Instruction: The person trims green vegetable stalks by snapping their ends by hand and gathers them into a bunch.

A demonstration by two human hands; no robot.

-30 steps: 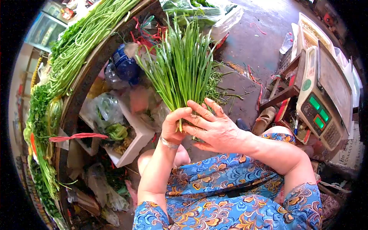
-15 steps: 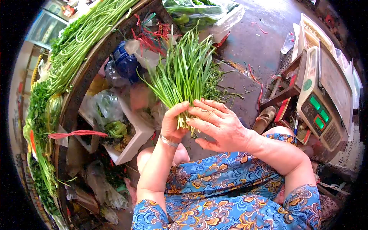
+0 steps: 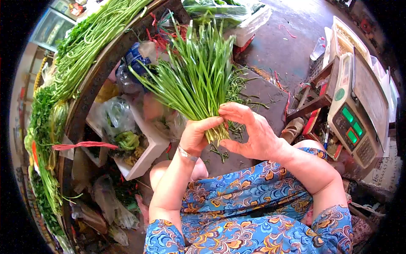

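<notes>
A fanned bunch of long green leafy stalks (image 3: 198, 76) stands in the middle of the view, tips pointing away from me and pale cut ends toward me. My left hand (image 3: 198, 134), with a silver bracelet at the wrist, is wrapped round the lower stalks. At the right side of the cut ends is my right hand (image 3: 253, 133), its fingers curved and apart from the thumb, fingertips beside the stalks. Loose green trimmings (image 3: 243, 89) lie on the ground just beyond, to the right of the bunch.
Long beans (image 3: 95, 51) and leafy greens lie along a curved ledge (image 3: 86, 91) at left. Below it is a white foam box (image 3: 148, 156) with bagged vegetables. A scale (image 3: 353, 110) with lit green displays stands at right, near a wooden stool (image 3: 315, 101). Bagged greens (image 3: 220, 10) are at the top.
The bunch has risen and fanned wider to the left. My right hand has opened, its thumb and fingers parting near the cut ends. My left hand has kept its hold.
</notes>
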